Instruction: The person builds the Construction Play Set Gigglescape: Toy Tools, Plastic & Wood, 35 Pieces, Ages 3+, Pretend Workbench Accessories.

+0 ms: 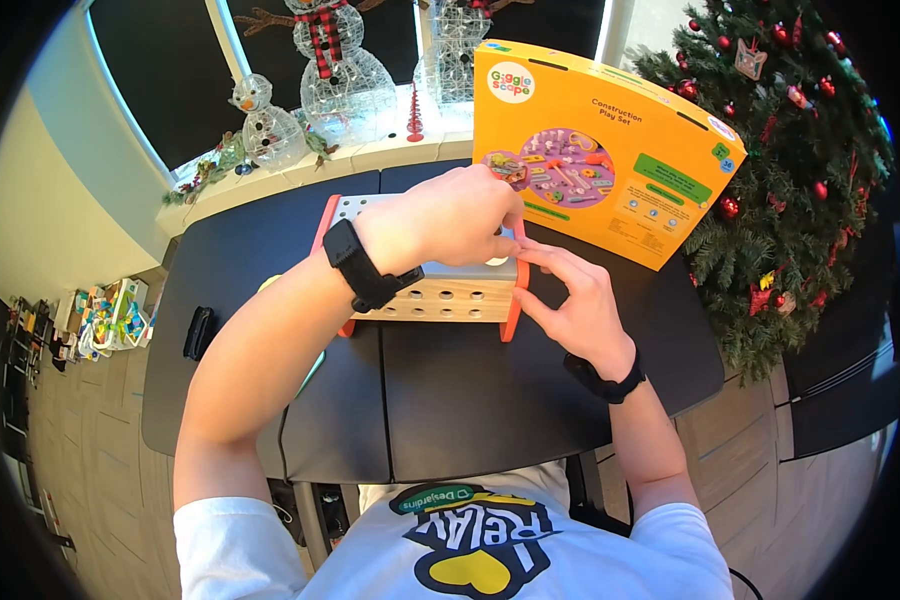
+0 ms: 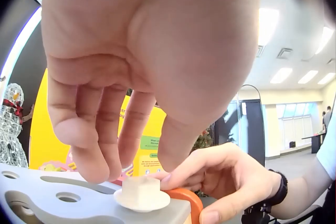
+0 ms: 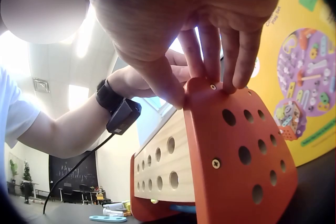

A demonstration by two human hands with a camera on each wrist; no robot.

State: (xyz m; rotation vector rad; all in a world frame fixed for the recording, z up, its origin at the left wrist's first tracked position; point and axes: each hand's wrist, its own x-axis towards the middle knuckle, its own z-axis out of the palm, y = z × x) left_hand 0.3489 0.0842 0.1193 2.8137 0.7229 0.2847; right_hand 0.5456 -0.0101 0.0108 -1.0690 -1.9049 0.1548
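A toy bench [image 1: 430,297] has a grey top [image 2: 94,195], a pale wooden side with holes [image 3: 157,169] and orange-red end panels [image 3: 236,145]. On the top's right end sits a white piece with a round flange [image 2: 142,195]. My left hand [image 1: 440,215] reaches over that end, its bent fingers and thumb hanging just above and behind the piece, not closed on it. My right hand [image 1: 575,300] holds the corner of the right end panel, thumb at the front edge and fingertips on top; its index fingertip lies beside the white piece [image 2: 165,179].
A yellow play set box [image 1: 610,150] stands behind the bench on the dark table [image 1: 450,400]. A black object [image 1: 199,333] lies at the table's left. Light-blue and yellow pieces [image 3: 107,217] lie past the bench's far end. A decorated tree [image 1: 790,200] stands at the right.
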